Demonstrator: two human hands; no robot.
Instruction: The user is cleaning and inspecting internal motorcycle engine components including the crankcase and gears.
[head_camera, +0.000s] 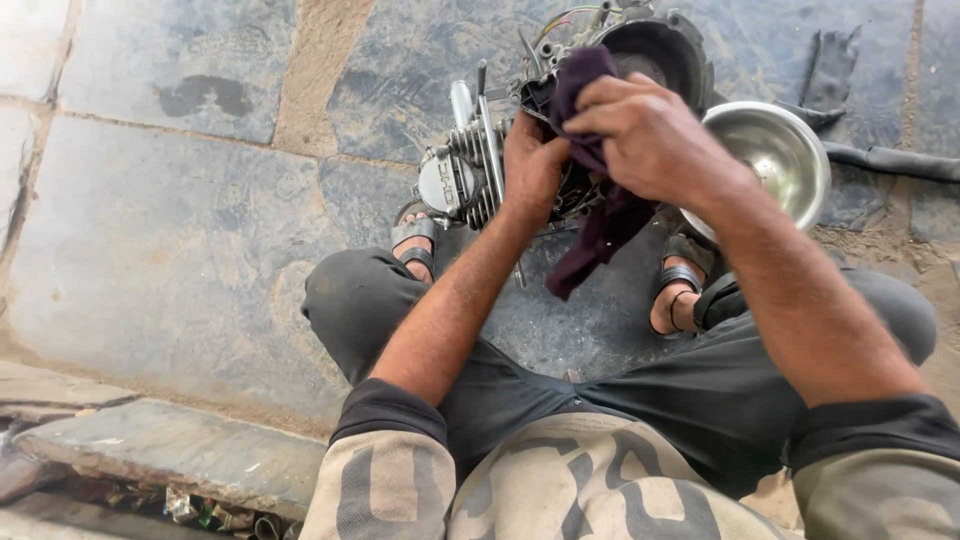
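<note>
A small motorcycle engine (470, 170) with cooling fins stands on the stone floor between my feet. My right hand (655, 135) grips a dark purple rag (600, 220) and presses it against the engine's top; the rag's tail hangs down. My left hand (530, 165) rests on the engine beside the fins, touching the rag's edge and steadying the block. The engine's round open side cover (655, 50) shows behind my hands.
A shiny steel bowl (775, 150) sits just right of the engine. Dark rubber strips (880, 155) lie at the far right. Stone paving slabs (180, 230) spread to the left, with a ledge and debris (200, 510) at lower left. I squat in sandals.
</note>
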